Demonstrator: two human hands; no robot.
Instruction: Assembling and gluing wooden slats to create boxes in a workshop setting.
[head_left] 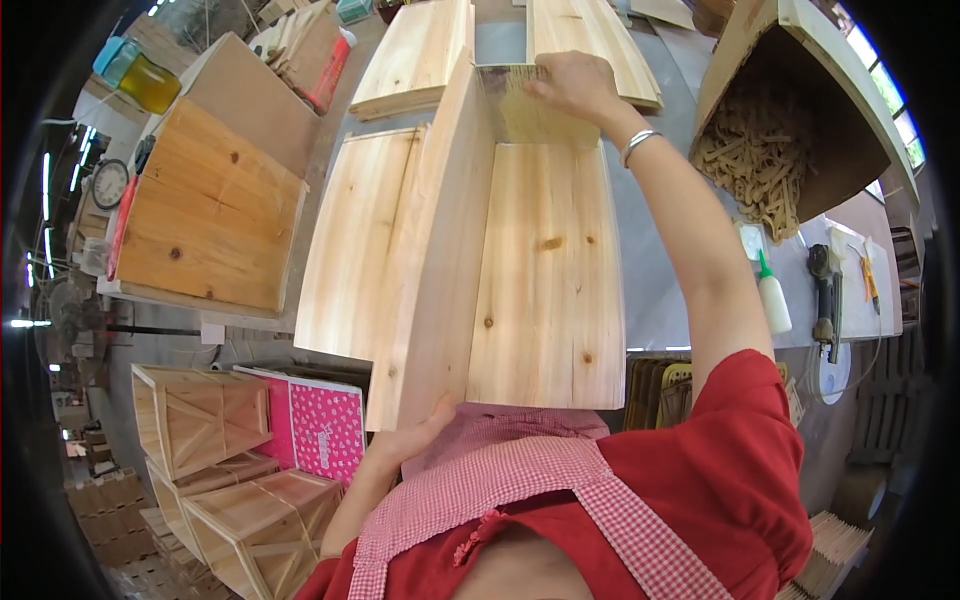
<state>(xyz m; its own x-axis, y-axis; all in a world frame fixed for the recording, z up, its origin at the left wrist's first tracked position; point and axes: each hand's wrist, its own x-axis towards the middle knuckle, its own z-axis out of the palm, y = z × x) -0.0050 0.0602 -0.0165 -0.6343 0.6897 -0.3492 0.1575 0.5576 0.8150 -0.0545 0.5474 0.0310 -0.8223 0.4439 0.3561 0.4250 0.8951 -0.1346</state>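
In front of me lies a partly built box of pale knotty pine. Its flat panel (550,290) extends toward me, and a long side board (440,230) stands upright along that panel's left edge. Across the far end is a short end board (525,115), darker along its top. My right hand (580,85) is closed over this board's upper edge near its right corner. Low at the near end, my left hand (425,428) grips the upright side board, its fingers partly hidden behind the wood.
Pine boards (365,240) lie left of the box, with more stacks (415,55) beyond. At right are a cardboard box (850,130) of tan strips, a glue bottle (772,295) and a black power tool (826,290). An orange-brown panel (210,205) and wooden crates (200,420) are at left.
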